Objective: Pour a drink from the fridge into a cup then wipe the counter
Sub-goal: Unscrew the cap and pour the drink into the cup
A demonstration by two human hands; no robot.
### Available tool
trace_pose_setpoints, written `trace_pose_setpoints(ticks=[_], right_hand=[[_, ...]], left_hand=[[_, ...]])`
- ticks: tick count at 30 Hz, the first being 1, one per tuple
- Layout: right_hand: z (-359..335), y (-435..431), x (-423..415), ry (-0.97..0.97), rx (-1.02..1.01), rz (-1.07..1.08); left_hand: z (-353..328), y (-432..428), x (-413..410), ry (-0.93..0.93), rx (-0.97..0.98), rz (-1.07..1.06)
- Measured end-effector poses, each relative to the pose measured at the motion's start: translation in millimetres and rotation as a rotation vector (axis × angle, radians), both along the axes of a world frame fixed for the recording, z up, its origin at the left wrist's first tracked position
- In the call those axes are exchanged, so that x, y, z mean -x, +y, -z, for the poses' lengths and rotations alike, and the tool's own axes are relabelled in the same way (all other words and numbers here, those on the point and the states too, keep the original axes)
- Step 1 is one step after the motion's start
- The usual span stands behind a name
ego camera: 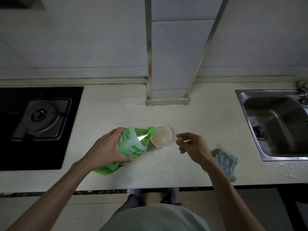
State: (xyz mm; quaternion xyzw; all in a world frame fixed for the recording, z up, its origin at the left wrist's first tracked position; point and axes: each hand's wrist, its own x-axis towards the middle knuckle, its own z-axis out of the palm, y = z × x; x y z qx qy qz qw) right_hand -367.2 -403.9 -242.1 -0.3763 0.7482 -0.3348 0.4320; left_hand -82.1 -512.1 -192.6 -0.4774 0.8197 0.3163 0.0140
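The green plastic bottle (131, 147), smooth and see-through with a printed label, is lying tilted over the speckled stone counter (116, 114), its long axis running from lower left to upper right and its ribbed open neck pointing into the round white paper cup (161, 137). The left hand (106, 147) is gripping the bottle's body, while the right hand (191, 145) is pinching the small green cap (180, 139) just right of the cup. A crumpled grey-blue cloth (226, 162) is lying near the steel sink (273, 124), and a black gas stove (38, 120) is sitting at far left.
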Motion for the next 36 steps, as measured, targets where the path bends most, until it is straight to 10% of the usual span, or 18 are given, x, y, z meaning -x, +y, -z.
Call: trace_pose_setpoints(ticks=[36], right_hand=[[0.7,6.9,-3.4,0.004,-0.020,0.007]], left_hand=[[-2.7,5.0,-3.4,-0.003,0.007,0.033]])
